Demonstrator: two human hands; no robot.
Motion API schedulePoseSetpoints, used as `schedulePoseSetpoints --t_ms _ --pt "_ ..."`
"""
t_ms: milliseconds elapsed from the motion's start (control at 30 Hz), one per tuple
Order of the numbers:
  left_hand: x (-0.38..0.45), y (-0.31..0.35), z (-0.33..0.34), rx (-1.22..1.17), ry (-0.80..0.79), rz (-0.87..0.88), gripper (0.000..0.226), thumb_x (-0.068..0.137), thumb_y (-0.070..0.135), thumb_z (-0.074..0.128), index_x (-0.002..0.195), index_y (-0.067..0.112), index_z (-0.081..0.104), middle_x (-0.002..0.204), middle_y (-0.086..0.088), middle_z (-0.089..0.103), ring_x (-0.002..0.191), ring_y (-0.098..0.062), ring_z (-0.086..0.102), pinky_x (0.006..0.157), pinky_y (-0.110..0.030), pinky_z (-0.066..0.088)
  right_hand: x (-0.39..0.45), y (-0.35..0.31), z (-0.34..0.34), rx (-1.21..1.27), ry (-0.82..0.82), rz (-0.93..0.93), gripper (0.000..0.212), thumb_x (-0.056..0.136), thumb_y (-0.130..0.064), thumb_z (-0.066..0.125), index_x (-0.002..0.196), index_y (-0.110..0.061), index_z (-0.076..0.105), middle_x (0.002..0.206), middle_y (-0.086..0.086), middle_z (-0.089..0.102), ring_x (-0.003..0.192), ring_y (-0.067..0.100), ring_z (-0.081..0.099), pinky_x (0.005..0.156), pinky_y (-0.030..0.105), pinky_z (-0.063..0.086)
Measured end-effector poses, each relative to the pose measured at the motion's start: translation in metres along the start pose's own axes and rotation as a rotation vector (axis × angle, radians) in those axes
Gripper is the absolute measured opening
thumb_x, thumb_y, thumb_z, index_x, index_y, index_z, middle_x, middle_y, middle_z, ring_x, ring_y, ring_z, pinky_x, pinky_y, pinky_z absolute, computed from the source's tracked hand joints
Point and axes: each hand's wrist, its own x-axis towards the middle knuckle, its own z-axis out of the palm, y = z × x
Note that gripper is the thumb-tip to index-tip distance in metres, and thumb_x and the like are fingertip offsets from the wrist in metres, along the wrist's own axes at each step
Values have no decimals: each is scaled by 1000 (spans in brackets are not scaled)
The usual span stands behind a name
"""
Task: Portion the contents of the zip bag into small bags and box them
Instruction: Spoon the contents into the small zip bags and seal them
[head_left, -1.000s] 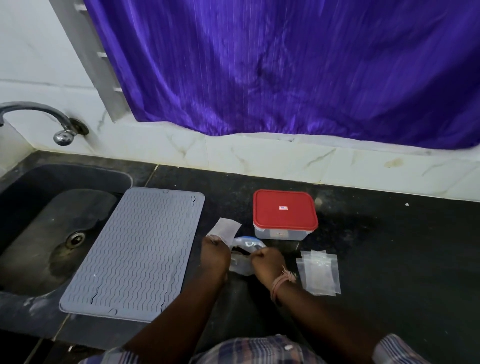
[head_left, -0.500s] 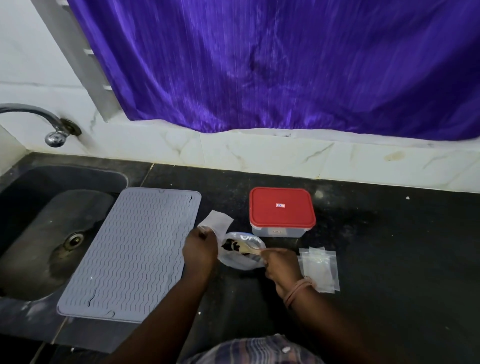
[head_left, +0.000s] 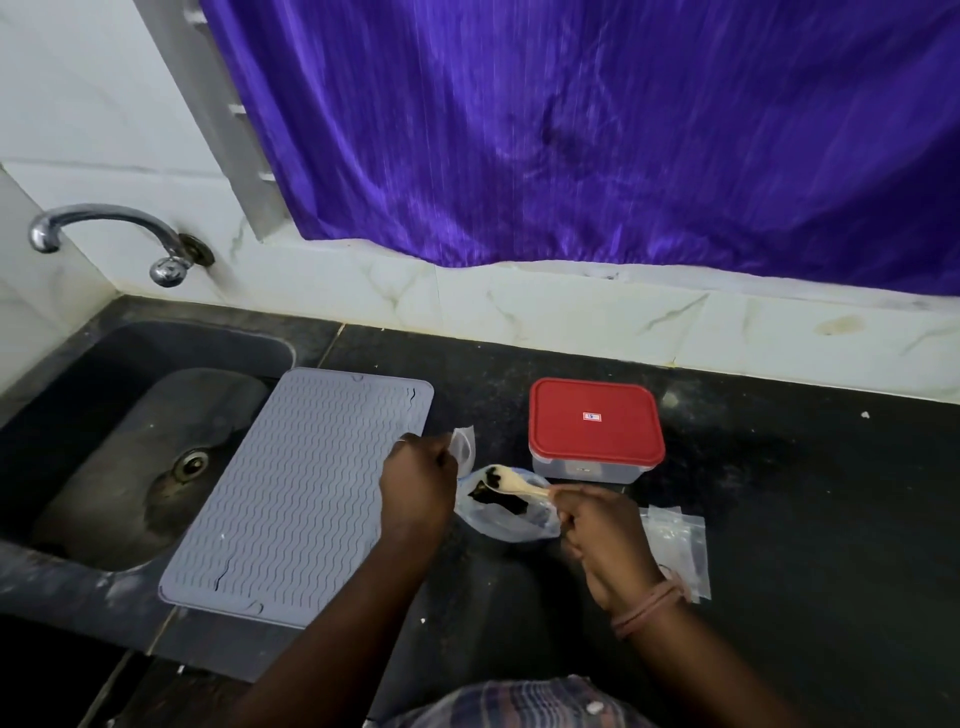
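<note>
Right hand is closed on the handle of a pale wooden spoon, whose bowl carries dark flakes lifted from the open clear zip bag lying on the black stone counter. Left hand pinches a small clear plastic bag by its mouth, just beside the zip bag. Judged light, limp and slippery; the film should be held at the rim, both sides, to keep it open. The flakes look loose and liable to spill. Spare small bags lie near the right wrist. The red-lidded clear plastic box stands shut behind.
</note>
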Motion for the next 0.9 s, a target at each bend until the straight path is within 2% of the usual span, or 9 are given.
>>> schedulePoseSetpoints --t_ms 100,267,400,467,533,667,733,800,900 --pt "-5 1 1 -13 -9 52 25 101 16 61 77 14 67 69 2 59 59 -7 53 51 -17 34 -3 -13 9 -34 -28 -71 18 90 -9 64 77 -13 75 49 -4 52 43 8 42 47 25 34" --pt "-5 2 10 -15 3 111 21 100 28 65 88 15 76 83 -2 68 68 -10 62 54 -12 33 0 -17 24 -186 61 -200 17 87 -15 66 78 -20 79 64 -12 70 68 12 63 67 28 46" --pt "-6 6 7 -66 -21 75 20 98 12 61 109 10 77 96 -9 74 81 -18 69 66 -20 46 3 -19 29 -281 135 -277 17 87 -13 64 78 -17 77 65 -7 68 64 10 61 64 23 43" --pt "-7 7 9 -99 -56 61 29 95 10 59 117 15 77 92 -7 75 76 -13 66 62 -16 42 1 -23 32 -357 160 -320 16 89 -14 63 80 -17 77 71 -7 69 69 9 63 60 20 42" --pt "-8 9 11 -151 -81 34 31 94 11 58 114 20 79 84 -2 73 69 -8 63 57 -16 37 -2 -23 35 -525 198 -469 16 90 -13 62 84 -18 76 76 -6 71 72 8 64 61 18 44" --pt "-12 13 13 -238 -130 20 22 96 12 60 94 21 80 74 9 71 68 -1 65 58 -19 44 0 -9 39 -952 -12 -874 18 90 -10 61 103 -16 71 92 2 63 82 16 60 71 26 46" --pt "-11 12 15 -266 -155 -34 19 98 18 62 90 19 79 75 6 73 71 -8 71 63 -27 54 3 -1 40 -1158 -84 -1023 35 83 -13 72 117 -14 68 94 4 62 80 18 62 66 26 47" --pt "-6 7 19 -281 -164 -106 20 99 21 61 93 17 79 78 2 76 73 -12 73 72 -37 62 4 5 39 -1180 -75 -1109 47 73 -12 80 119 -13 69 90 4 62 73 18 62 60 25 47" --pt "-2 2 20 -351 -151 -189 24 97 12 57 105 16 80 86 0 78 79 -16 75 80 -41 63 7 8 33 -1061 -60 -1066 44 82 -4 71 125 -15 67 93 2 57 78 14 57 67 22 45"
